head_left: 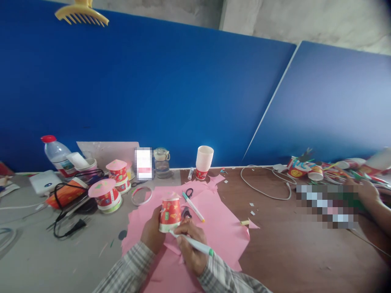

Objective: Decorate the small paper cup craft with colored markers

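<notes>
My left hand [153, 232] is wrapped round a red paper cup [170, 211] from its left side. The cup is upside down, with yellow and green markings and a white band near its lower rim. In my right hand [194, 246] is a white marker [197, 245] with a green end; its tip meets the cup's white band. Beneath both hands spreads pink paper [226, 240], ragged at its edges. Just behind the cup lie a second marker [194, 206] with a light blue end and a pair of scissors [186, 212], partly hidden.
A stack of paper cups [204, 160] stands at the back beside a glass jar [163, 163]. Decorated cups with pink tops [104, 194], a roll of tape [141, 196] and a black plug [76, 228] are at left. Another person's hand [366, 193] reaches in at right, near a white cable [262, 195].
</notes>
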The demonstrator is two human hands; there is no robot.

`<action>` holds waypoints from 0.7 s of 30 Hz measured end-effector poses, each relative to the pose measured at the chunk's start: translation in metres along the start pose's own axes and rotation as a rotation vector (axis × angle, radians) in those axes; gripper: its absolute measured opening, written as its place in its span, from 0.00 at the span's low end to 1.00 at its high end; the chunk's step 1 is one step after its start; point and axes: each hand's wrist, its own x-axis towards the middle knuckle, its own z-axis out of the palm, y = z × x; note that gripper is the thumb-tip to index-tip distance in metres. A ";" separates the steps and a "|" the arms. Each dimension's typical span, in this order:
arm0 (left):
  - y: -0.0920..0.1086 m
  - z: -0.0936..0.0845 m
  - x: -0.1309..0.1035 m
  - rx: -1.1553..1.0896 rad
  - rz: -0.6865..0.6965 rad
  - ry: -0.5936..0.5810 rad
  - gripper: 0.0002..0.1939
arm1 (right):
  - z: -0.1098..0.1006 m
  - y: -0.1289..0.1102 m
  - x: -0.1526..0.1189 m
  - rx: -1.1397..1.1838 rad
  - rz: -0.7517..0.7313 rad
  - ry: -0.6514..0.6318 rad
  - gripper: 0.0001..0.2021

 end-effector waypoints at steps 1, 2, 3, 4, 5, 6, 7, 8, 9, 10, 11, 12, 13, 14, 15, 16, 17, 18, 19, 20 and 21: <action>0.000 0.000 0.000 0.001 0.001 0.000 0.25 | 0.000 0.000 0.000 -0.001 0.006 -0.003 0.07; 0.001 0.000 0.000 0.003 0.001 -0.001 0.25 | 0.000 0.000 0.000 -0.001 0.011 -0.006 0.07; 0.001 0.000 0.000 0.004 0.002 -0.001 0.25 | -0.001 0.000 0.000 0.000 0.015 -0.007 0.07; 0.001 0.000 0.000 0.006 0.002 0.000 0.24 | -0.001 0.000 0.000 0.001 0.017 -0.004 0.07; 0.001 0.000 -0.001 0.006 0.003 0.000 0.24 | -0.001 0.000 0.000 0.003 0.020 0.000 0.07; 0.001 0.000 -0.001 0.006 0.005 0.000 0.24 | 0.000 0.000 -0.001 0.005 0.020 0.006 0.08; 0.001 0.001 -0.001 0.005 0.006 0.000 0.24 | 0.000 -0.001 -0.001 0.007 0.019 0.010 0.08; 0.001 0.001 -0.001 0.004 0.009 0.000 0.24 | 0.000 -0.001 0.000 0.006 0.021 0.014 0.08; 0.001 0.001 -0.001 0.003 0.012 0.000 0.25 | 0.000 -0.002 0.000 0.006 0.022 0.015 0.08; 0.001 0.001 -0.001 0.002 0.015 0.000 0.25 | 0.000 -0.002 0.000 0.005 0.022 0.014 0.08; 0.000 0.001 -0.001 0.001 0.019 0.001 0.25 | 0.000 -0.002 0.000 0.001 0.022 0.011 0.08; 0.000 0.001 -0.001 0.001 0.021 0.001 0.25 | 0.000 -0.003 0.001 -0.005 0.022 0.009 0.08; 0.000 0.001 -0.001 0.003 0.022 0.003 0.25 | 0.000 -0.003 0.001 -0.009 0.021 0.006 0.08; 0.000 0.001 -0.001 0.004 0.022 0.003 0.25 | 0.000 -0.002 0.001 -0.012 0.021 0.005 0.08; -0.001 0.001 -0.001 0.005 0.022 0.004 0.24 | 0.000 -0.002 0.001 -0.012 0.028 0.003 0.08; -0.001 0.001 -0.001 0.006 0.022 0.004 0.24 | 0.000 -0.001 0.001 -0.008 0.040 0.004 0.08; -0.001 0.001 -0.001 0.005 0.022 0.003 0.24 | -0.001 0.000 0.000 0.000 0.056 0.006 0.08; -0.001 0.001 -0.001 0.003 0.023 0.000 0.24 | -0.001 0.000 0.000 0.012 0.072 0.012 0.08; -0.001 0.001 -0.001 0.001 0.023 -0.003 0.24 | -0.002 0.000 0.000 0.025 0.088 0.018 0.08; 0.000 0.001 -0.001 -0.001 0.022 -0.005 0.24 | -0.002 0.001 0.000 0.038 0.100 0.025 0.09; 0.000 0.001 -0.001 -0.002 0.019 -0.007 0.24 | -0.003 0.000 0.000 0.051 0.107 0.028 0.09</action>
